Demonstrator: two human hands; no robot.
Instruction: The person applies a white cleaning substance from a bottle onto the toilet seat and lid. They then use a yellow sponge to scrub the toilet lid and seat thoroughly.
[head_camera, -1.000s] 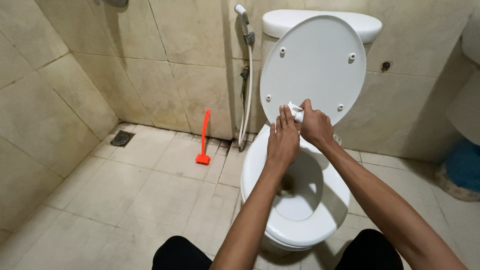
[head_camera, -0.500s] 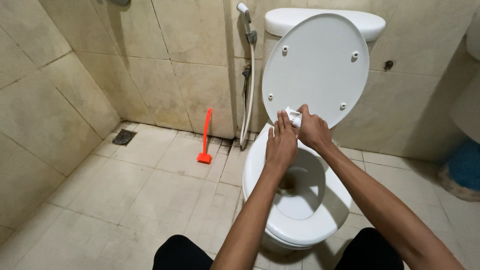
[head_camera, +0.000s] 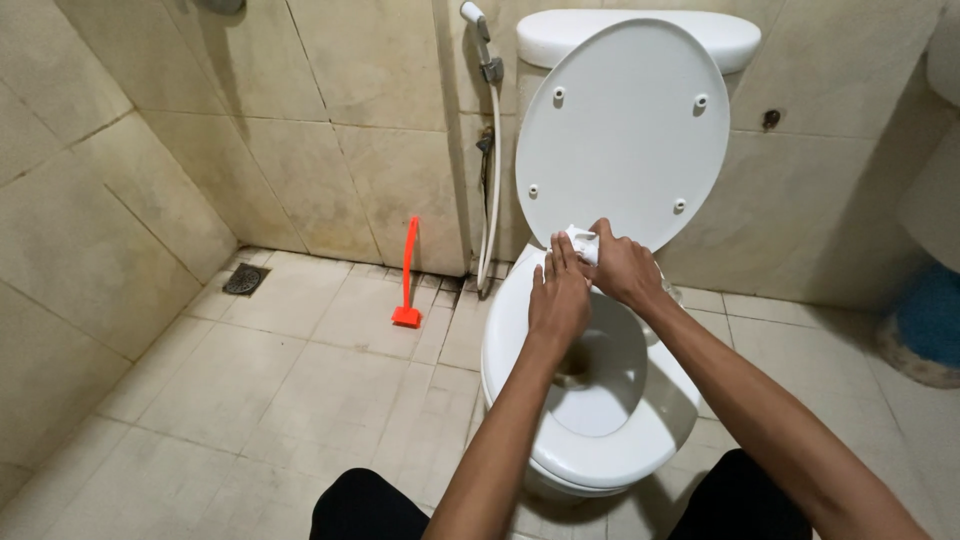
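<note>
A white toilet (head_camera: 520, 340) stands against the tiled wall with its lid (head_camera: 625, 120) raised upright. My right hand (head_camera: 622, 270) grips a small wad of white tissue (head_camera: 582, 242) at the back of the seat, near the base of the lid. My left hand (head_camera: 558, 298) rests flat beside it, fingers together and touching the wad and the rear of the seat. Both arms reach over the open bowl (head_camera: 590, 385).
A red brush (head_camera: 407, 272) leans against the wall left of the toilet, beside a white spray hose (head_camera: 491, 170). A floor drain (head_camera: 246, 279) sits in the left corner. A blue object (head_camera: 930, 315) stands at the right edge. My dark-clothed knees (head_camera: 365, 505) are at the bottom.
Both hands stay at the back of the seat with the tissue; they have shifted only slightly. The view has tilted a little.
</note>
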